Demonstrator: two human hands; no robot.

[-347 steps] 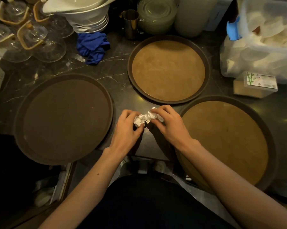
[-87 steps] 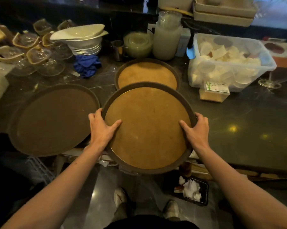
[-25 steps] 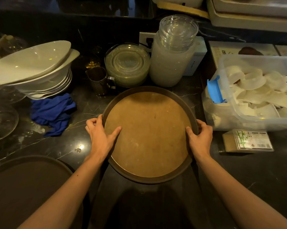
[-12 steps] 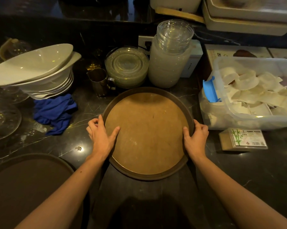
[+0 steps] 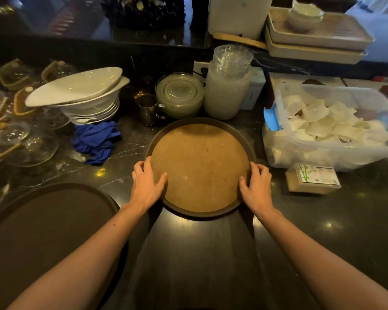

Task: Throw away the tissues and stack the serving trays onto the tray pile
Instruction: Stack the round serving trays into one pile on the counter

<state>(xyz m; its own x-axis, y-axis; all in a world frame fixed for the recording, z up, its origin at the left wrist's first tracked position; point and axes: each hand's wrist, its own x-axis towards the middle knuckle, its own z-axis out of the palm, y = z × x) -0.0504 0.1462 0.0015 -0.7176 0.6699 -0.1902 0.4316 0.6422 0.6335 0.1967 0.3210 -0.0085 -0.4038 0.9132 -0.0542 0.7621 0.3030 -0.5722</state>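
Note:
A round serving tray (image 5: 199,162) with a tan non-slip surface and a dark rim lies on the black marble counter, in the middle. It rests over the spot where another tan tray lay, which is hidden beneath it. My left hand (image 5: 146,183) grips its left rim, thumb on the tan surface. My right hand (image 5: 255,187) clasps the right rim with curled fingers. A larger dark brown tray (image 5: 50,231) lies at the lower left, apart from both hands. No tissues are in view.
Behind the tray stand a metal jug (image 5: 147,109), stacked glass plates (image 5: 179,95) and a tall stack of glass bowls (image 5: 227,86). White bowls (image 5: 83,95) and a blue cloth (image 5: 96,140) lie to the left. A clear plastic bin (image 5: 331,128) and a small box (image 5: 312,178) sit on the right.
The tan tray was carried from the near counter edge and set down on the rear tan tray. Since half a second ago my hands have slid slightly along its rim.

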